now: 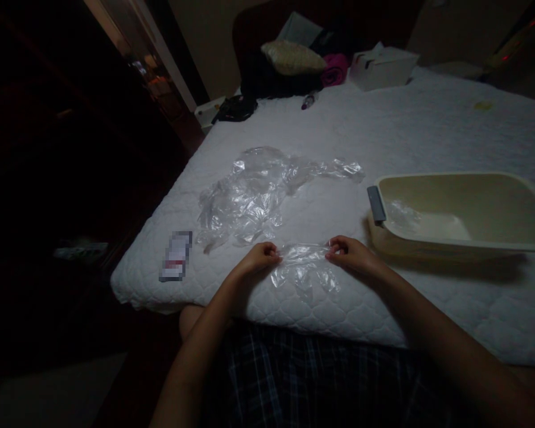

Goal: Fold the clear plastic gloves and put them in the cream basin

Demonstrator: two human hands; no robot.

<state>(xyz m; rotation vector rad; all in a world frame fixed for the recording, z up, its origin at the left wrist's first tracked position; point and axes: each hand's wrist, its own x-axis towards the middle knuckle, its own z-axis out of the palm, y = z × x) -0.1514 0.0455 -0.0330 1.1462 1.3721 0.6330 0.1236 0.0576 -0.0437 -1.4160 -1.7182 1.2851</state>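
Checked shorts (294,380) sit closest. Left hand (258,258) and right hand (350,252) have their fingers pinched on the top edge of a plastic bag (305,270), which lies on the bed (428,131). It looks light, floppy and slippery; the edge seems best to hold.

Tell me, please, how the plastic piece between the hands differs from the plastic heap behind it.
The held piece is small, the heap much larger. The held piece is pinched taut between left hand and right hand; the heap lies untouched and crumpled. Both are clear, shiny plastic on the white bed.
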